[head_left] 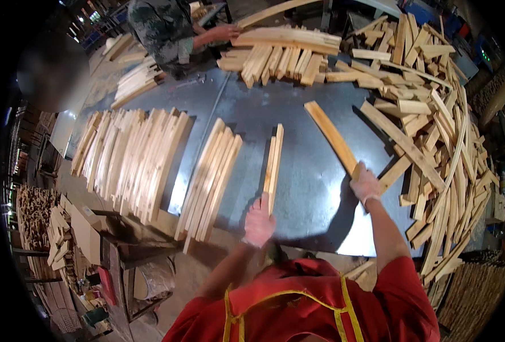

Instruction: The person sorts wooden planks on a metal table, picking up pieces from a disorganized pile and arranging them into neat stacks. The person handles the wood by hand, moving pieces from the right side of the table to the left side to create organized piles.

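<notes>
Gripping: left hand (259, 221) closed on pale slat pair (273, 165) end; right hand (366, 185) clasps curved wood strip (332, 138), both arms outstretched.

A pair of pale, narrow wooden slats (273, 165) lies stacked together on the grey metal table (298, 205), running away from the person, its near end under the left hand (259, 221). A longer curved pale wooden slat (332, 137) lies slanted to the right, its near end gripped by the right hand (366, 183).
</notes>
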`<action>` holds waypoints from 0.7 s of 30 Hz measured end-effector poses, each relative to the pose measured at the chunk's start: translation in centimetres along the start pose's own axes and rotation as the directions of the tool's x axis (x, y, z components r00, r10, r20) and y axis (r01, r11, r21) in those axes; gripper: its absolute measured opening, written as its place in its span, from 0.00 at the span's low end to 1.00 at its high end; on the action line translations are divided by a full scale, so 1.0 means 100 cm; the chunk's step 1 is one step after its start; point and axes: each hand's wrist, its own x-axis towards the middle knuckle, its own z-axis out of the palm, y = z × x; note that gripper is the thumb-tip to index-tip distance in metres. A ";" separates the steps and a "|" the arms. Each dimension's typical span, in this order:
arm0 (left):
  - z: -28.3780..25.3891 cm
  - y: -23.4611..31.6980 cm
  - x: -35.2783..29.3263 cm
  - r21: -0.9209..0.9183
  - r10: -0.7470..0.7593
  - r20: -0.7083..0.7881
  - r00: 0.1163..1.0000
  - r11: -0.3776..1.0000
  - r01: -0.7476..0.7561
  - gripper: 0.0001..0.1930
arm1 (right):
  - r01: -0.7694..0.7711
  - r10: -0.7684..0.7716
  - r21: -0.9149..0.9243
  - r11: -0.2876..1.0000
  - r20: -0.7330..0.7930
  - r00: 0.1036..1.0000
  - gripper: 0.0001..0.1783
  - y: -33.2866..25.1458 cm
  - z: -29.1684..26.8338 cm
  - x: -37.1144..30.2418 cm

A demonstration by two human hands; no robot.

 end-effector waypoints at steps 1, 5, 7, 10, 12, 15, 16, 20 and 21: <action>-0.003 -0.002 0.000 -0.011 -0.015 -0.010 1.000 1.000 0.015 0.41 | -0.003 0.002 0.092 0.996 0.017 1.000 0.39 -0.012 0.008 -0.019; -0.023 0.002 0.007 -0.074 -0.038 0.070 0.997 0.996 0.043 0.37 | -0.079 -0.129 0.699 0.711 0.240 0.962 0.38 -0.037 0.091 -0.094; -0.025 -0.002 0.007 -0.090 0.002 0.084 0.996 0.996 0.006 0.37 | -0.170 -0.145 0.488 0.856 0.542 0.828 0.39 -0.097 0.063 -0.139; -0.024 0.014 0.004 0.082 0.080 0.034 0.996 0.993 -0.083 0.37 | 0.159 -0.483 0.493 0.855 0.647 0.590 0.36 -0.150 0.048 -0.175; -0.034 0.027 0.006 0.040 0.012 0.077 0.997 0.999 -0.015 0.40 | 0.208 -0.569 0.544 0.813 0.664 0.485 0.35 -0.153 0.045 -0.181; -0.013 -0.003 0.010 -0.008 0.026 -0.027 0.999 1.000 -0.026 0.42 | 0.135 -0.635 0.715 0.686 0.498 0.590 0.36 -0.124 0.076 -0.176; -0.008 -0.016 0.010 0.000 0.095 -0.151 0.984 0.995 -0.096 0.40 | 0.169 -0.577 0.675 0.718 0.442 0.687 0.37 -0.110 0.084 -0.171; -0.055 -0.033 -0.002 0.104 0.132 -0.175 0.976 0.988 -0.115 0.37 | 0.121 -0.384 0.566 0.815 0.373 0.844 0.40 -0.047 0.098 -0.153; -0.060 -0.040 -0.007 0.198 0.177 -0.236 0.955 0.971 -0.131 0.37 | 0.168 -0.380 0.552 0.817 0.295 0.877 0.40 -0.030 0.112 -0.143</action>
